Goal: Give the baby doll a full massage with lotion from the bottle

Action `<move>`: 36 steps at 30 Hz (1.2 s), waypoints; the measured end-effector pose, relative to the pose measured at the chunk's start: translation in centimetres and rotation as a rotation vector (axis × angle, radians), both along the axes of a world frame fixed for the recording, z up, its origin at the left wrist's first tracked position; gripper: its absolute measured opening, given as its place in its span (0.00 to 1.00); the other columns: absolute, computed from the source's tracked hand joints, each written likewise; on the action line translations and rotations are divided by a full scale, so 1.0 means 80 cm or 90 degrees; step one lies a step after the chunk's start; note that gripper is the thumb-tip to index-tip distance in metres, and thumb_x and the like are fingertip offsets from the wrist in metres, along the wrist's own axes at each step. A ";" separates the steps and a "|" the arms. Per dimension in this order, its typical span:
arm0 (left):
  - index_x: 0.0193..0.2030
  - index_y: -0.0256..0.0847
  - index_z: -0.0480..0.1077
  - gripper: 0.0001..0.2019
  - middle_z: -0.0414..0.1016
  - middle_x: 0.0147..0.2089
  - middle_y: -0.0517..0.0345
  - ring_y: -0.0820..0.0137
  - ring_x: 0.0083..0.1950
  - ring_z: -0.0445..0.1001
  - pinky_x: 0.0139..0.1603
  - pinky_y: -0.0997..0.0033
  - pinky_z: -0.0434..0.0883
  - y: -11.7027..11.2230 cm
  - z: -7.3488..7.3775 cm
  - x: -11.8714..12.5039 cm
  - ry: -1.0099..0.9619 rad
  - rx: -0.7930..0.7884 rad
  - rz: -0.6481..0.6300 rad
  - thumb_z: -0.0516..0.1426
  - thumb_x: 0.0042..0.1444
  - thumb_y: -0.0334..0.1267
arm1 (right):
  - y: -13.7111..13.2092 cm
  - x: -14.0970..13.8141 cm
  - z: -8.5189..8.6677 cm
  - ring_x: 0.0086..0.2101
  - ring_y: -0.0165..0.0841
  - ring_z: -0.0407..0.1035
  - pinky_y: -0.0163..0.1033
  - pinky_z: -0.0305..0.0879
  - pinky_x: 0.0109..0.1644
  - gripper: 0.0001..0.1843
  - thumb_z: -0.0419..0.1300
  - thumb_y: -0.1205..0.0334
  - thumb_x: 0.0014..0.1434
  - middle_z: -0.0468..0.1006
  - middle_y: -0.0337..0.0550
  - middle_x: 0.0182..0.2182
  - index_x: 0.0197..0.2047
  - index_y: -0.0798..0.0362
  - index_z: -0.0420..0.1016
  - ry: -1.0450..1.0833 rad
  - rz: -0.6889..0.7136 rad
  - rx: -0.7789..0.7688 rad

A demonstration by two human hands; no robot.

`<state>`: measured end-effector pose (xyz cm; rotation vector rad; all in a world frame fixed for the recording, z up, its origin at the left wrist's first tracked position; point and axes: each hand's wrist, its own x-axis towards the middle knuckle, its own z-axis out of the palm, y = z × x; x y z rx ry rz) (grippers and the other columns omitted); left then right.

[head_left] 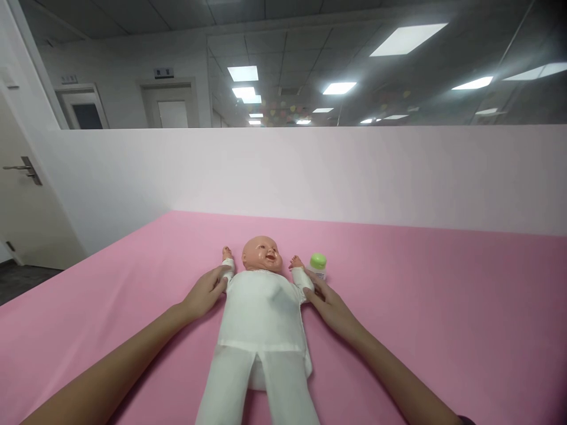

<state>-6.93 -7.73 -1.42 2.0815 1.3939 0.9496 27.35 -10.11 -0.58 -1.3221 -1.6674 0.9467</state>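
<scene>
A baby doll [263, 307] in white clothes lies on its back on the pink-covered surface, its head away from me and both arms raised beside the head. My left hand [207, 290] is closed around the doll's sleeved arm on the left side. On the right side, my right hand [328, 301] grips the other sleeved arm between thumb and fingers. Just behind my right fingers stands a small white jar with a green lid [318, 263], partly hidden by the hand. The lower ends of the doll's legs run out of view.
The pink cover [420, 307] spreads out on both sides of the doll. A low white wall [310, 177] with glass above it stands behind. At the far left is a door [35, 218] with a metal handle.
</scene>
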 end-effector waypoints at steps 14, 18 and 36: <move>0.66 0.44 0.59 0.34 0.69 0.59 0.44 0.55 0.59 0.71 0.56 0.54 0.72 0.015 0.014 -0.022 -0.389 -0.119 0.011 0.62 0.55 0.51 | 0.003 0.008 0.022 0.59 0.44 0.64 0.47 0.70 0.56 0.37 0.61 0.42 0.60 0.65 0.47 0.63 0.68 0.44 0.58 0.320 0.024 -0.013; 0.56 0.42 0.69 0.24 0.74 0.49 0.47 0.55 0.51 0.74 0.49 0.56 0.74 0.011 0.022 -0.027 -0.371 -0.119 -0.064 0.64 0.53 0.48 | -0.002 0.018 0.033 0.62 0.46 0.60 0.49 0.68 0.59 0.42 0.68 0.47 0.53 0.62 0.47 0.65 0.68 0.43 0.59 0.291 0.087 0.020; 0.30 0.44 0.75 0.05 0.72 0.43 0.52 0.59 0.50 0.73 0.59 0.52 0.67 -0.001 0.034 -0.037 -0.144 -0.118 -0.341 0.63 0.45 0.30 | -0.009 0.046 0.027 0.65 0.46 0.53 0.50 0.62 0.64 0.12 0.70 0.64 0.47 0.57 0.44 0.64 0.37 0.48 0.80 -0.009 0.317 -0.045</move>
